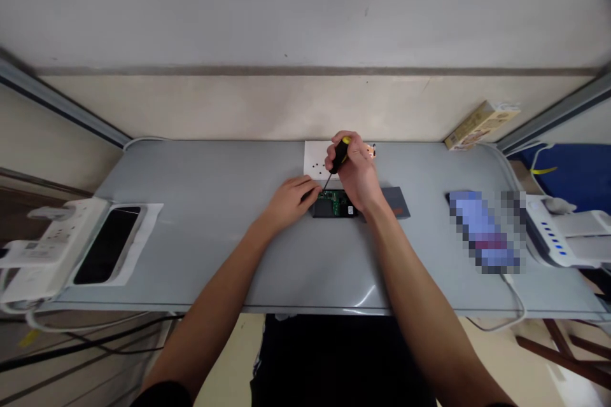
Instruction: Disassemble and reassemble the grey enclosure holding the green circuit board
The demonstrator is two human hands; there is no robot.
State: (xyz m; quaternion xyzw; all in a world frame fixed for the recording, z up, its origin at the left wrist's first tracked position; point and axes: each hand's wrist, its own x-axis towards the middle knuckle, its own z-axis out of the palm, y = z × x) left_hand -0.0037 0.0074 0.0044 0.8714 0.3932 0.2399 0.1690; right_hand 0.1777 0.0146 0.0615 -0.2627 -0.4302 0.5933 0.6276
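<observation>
An opened black electronic device (324, 208) lies flat on the table, its green circuit board (336, 202) exposed. My left hand (292, 199) is at its left end, fingers closed against the edge and upper corner. In my right hand (357, 172) is a black and yellow screwdriver (340, 154), held by the handle and tilted. Its thin shaft points down to the device's upper left part, close to my left fingertips. Beyond the device, several small dark screws lie on a white sheet (311, 154). A dark grey flat panel (396, 194) lies to the right, partly behind my right wrist.
At the left of the grey table (200, 235) a black-screened phone (109, 245) rests on white paper beside a power strip (62, 235). To the right are a blurred-out phone (482, 229) with a cable and a white charging hub (554, 235). A box (480, 126) leans at the back right.
</observation>
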